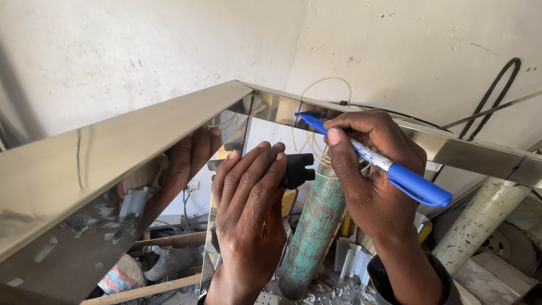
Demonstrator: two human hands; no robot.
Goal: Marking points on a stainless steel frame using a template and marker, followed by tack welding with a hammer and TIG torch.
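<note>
Head view looks down on a mitred corner of a polished stainless-steel frame (130,141), whose two mirror-bright bars meet at a point in front of a rough whitewashed wall (169,45). The right hand (372,169) is closed around a blue marker pen with a white barrel (389,166), pinched between thumb and fingers, and the pen's tip rests on the inner face of the right-hand bar, beside a short blue line (297,113) already drawn across the metal, just right of the corner. The left hand (248,209) lies with fingers extended and pressed flat against a small black tool (297,169), holding it up against the underside of the frame near the corner; only the tool's black end shows past the fingertips, so its kind cannot be told. The left bar reflects that hand. Below the hands stands a worn green-painted gas cylinder (313,231), with a loop of thin pale tubing (316,90) behind the frame. A white paint-flecked pipe (480,223) leans at the right, and scraps of debris lie on the floor.
</note>
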